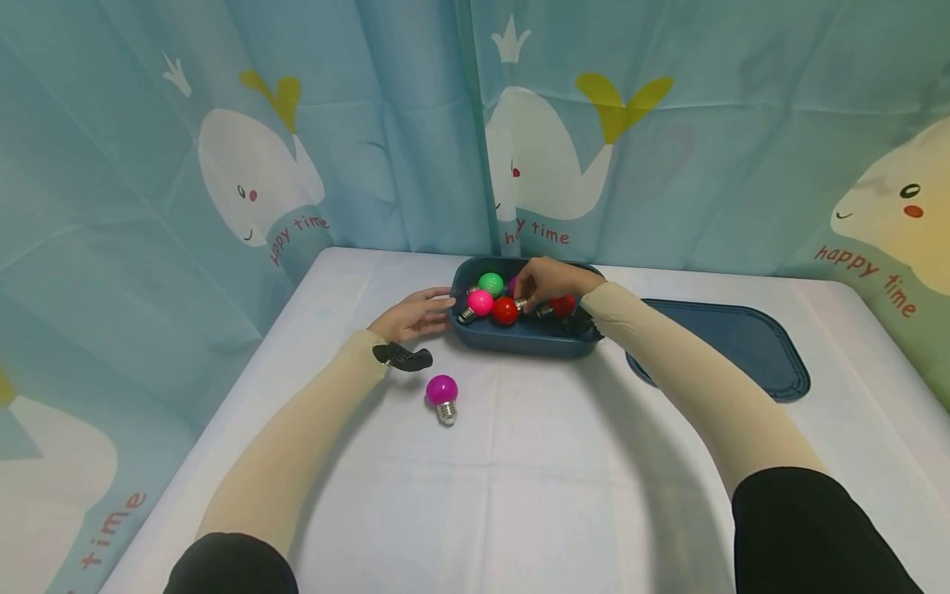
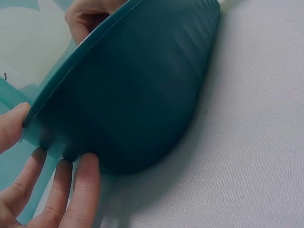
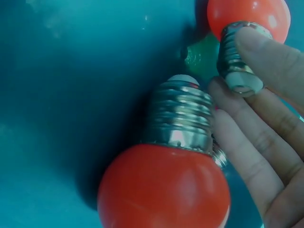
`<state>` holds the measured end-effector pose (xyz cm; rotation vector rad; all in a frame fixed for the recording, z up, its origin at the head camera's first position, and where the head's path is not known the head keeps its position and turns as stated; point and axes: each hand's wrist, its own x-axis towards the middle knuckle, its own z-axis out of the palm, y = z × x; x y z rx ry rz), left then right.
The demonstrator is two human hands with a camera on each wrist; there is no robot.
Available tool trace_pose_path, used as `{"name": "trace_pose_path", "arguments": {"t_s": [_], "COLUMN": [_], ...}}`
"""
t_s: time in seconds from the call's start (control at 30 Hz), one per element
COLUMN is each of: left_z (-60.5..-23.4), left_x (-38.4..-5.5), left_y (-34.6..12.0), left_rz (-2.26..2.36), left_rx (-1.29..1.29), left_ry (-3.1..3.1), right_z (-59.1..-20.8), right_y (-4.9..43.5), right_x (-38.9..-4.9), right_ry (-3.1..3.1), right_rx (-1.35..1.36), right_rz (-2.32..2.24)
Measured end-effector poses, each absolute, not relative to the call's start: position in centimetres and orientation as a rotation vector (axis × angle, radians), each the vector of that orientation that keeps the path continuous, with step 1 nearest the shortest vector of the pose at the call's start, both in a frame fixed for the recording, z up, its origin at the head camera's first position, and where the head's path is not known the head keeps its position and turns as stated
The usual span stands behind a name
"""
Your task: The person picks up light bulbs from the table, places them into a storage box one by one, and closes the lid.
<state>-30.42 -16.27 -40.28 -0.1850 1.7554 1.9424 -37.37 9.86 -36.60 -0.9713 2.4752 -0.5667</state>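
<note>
A dark blue box [image 1: 519, 342] stands on the white cloth with several coloured light bulbs inside. My right hand [image 1: 552, 279] reaches into it and pinches a red bulb [image 3: 247, 16] by its metal screw base, between thumb and fingers. Close by lies another red bulb [image 3: 164, 190], its base against or very near my fingertips. Farther left in the box are a hot pink bulb [image 1: 479, 303] and a green bulb [image 1: 491, 285]. My left hand [image 1: 416, 316] rests its extended fingertips against the box's left outer wall, the thumb at the rim.
Outside the box, a magenta bulb [image 1: 442, 392] lies on the cloth in front of its left end. A flat dark blue lid [image 1: 742, 351] lies to the right, partly covered by my right forearm. Behind the table hangs a curtain [image 1: 416, 148] with printed whales.
</note>
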Motion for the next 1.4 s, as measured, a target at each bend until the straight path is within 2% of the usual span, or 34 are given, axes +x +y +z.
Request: {"name": "trace_pose_path", "arguments": {"t_s": [0.77,1.4], "left_z": [-40.5,-40.4], "left_x": [-30.6,-30.5], "left_y": [-16.3,-16.3], "left_rz": [1.932,1.929], "left_rx": [-0.18,-0.191], "left_ry": [1.772,1.776], "right_z": [-37.1,-36.9], "right_y": [9.7,10.7], "right_x": [-37.6,-37.7], "right_ry": [2.445,2.387], "right_rx": [-1.046,-0.979], "right_rz": [-0.514,-0.655]}}
